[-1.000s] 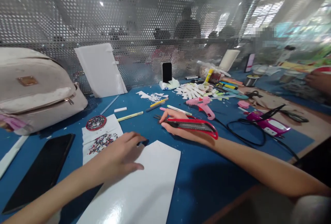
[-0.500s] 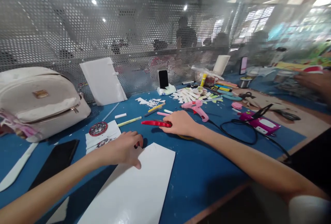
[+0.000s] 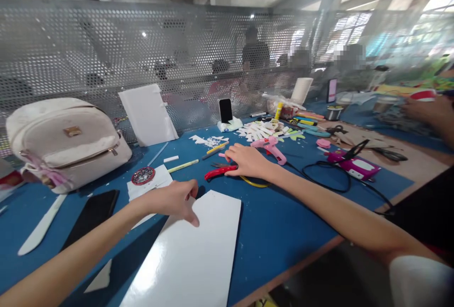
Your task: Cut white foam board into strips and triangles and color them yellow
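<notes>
Board (image 3: pixel 198 255) with a glossy white face lies flat on the blue table (image 3: pixel 276 236), running from the middle of the frame down to the bottom edge. At its upper left the person's left hand (image 3: pixel 179 201) is over the sheet, thumb stretched across the white surface and fingers loosely bent, neither clenched nor visibly grasping anything. Beyond the board's top end, in the middle of the frame, the right hand (image 3: pixel 244 159) reaches in with bent fingers touching the right end of a red tool (image 3: pixel 220 171); whether they grip it cannot be told, since the palm side is hidden. A yellow loop (image 3: pixel 253 183) shows just below that hand. A pink glue gun (image 3: pixel 269 148) lies to its right, its dark cord curving toward a purple device (image 3: pixel 354 165) at right. Left of the hands, a red-rimmed round dish (image 3: pixel 143 175) of glittery bits sits on white paper (image 3: pixel 163 177), and a dark phone (image 3: pixel 92 212) lies nearer the left edge, beside a pale blade-shaped piece (image 3: pixel 41 226). A pale backpack (image 3: pixel 69 141) fills the left side, with a white panel (image 3: pixel 147 117) leaning on the perforated screen (image 3: pixel 198 51). Cut white strips (image 3: pixel 257 129) are heaped above the glue gun; another person's hand (image 3: pixel 423 109) is at far right.
</notes>
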Tool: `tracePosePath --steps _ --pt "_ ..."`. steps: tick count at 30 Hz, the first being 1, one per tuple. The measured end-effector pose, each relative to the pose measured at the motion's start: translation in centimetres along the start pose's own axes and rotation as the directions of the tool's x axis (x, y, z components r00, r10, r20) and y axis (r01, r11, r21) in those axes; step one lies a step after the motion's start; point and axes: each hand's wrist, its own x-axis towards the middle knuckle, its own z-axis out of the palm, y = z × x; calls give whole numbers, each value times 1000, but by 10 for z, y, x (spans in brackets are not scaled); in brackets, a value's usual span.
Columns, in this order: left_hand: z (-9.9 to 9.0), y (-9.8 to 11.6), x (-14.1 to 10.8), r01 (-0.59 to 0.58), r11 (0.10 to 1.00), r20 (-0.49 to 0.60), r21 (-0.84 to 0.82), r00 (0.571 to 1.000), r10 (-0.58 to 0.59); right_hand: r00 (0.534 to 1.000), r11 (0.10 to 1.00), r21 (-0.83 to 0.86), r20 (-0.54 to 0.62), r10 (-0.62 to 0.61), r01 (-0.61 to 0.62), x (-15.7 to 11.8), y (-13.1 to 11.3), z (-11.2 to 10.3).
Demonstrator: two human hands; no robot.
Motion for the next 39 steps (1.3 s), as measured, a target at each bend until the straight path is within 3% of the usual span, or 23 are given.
tracePosePath --steps 2,4,6,9,10,12,17,24,39 --pt "-5 -6 -4 -12 995 2 -103 1000 13 1000 987 161 -24 0 4 -3 -8 -6" --pt "-10 -13 -7 -41 976 -20 -214 999 37 999 881 473 -14 30 -20 -7 -17 -11" --pt "-14 -19 -9 -64 946 -78 -318 996 41 995 621 778 69 68 -96 -11 -26 -12" --pt "-18 -23 -12 -84 892 -218 -443 976 -16 963 181 946 266 51 -270 -16 -36 -7" --pt "-17 -22 -13 -88 872 -253 -482 966 -42 947 76 945 317 39 -320 -17 -38 -5" --pt "-14 -16 -16 -96 820 -272 -564 959 -75 928 -42 927 373 18 -372 -18 -42 -2" --pt "-1 -7 -18 -69 651 -198 -756 972 -127 934 -103 929 358 -7 -356 -16 -46 6" --pt "14 -19 -10 -77 487 -218 -870 946 -241 935 -37 937 342 -92 -346 -20 -44 11" --pt "29 -23 -5 -57 315 -125 -947 972 -201 930 -57 933 349 -112 -356 -24 -37 17"
